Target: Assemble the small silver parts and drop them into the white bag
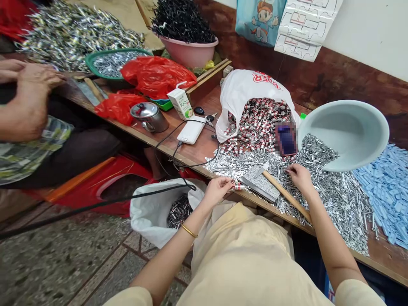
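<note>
My left hand (217, 189) is at the table's front edge, its fingers pinched on a small red-and-white striped metal piece (238, 186). My right hand (298, 176) reaches into a heap of small silver metal parts (338, 191), fingertips pressed together on the pile; what they hold is too small to make out. Between the hands lie a grey stone slab (261, 183) and a wooden-handled hammer (283, 193). A white plastic bag (242, 91) spills red-and-white pieces (258, 123) behind them.
A pale basin (347, 131) stands at the right beside blue plastic pieces (387, 191). A white bag of dark parts (156, 210) sits on the floor. Power bank (192, 130), milk carton (180, 103), steel pot (149, 116), red bags, pink basin (191, 51). Another person's hands (30, 85) are at the left.
</note>
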### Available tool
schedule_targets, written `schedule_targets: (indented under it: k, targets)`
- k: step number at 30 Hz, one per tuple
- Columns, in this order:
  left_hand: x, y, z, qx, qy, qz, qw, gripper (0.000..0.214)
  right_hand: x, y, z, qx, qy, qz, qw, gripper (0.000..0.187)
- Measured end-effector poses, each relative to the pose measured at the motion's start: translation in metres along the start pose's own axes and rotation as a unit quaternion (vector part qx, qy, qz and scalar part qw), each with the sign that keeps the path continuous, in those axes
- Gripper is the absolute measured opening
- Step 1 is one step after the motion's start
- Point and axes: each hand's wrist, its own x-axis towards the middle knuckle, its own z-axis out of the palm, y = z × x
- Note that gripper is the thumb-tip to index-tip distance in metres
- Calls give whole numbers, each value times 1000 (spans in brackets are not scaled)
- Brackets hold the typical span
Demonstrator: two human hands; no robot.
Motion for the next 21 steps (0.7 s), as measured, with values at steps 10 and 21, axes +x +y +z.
schedule_targets:
  k: [10, 21]
  targets:
    - [25, 12, -8, 26, -72, -41, 996, 21, -38, -56, -3, 206, -69, 29, 976, 21]
    - [34, 20, -13, 54, -126, -56, 989, 20, -36, -105, 42, 517, -176, 45, 836, 41]
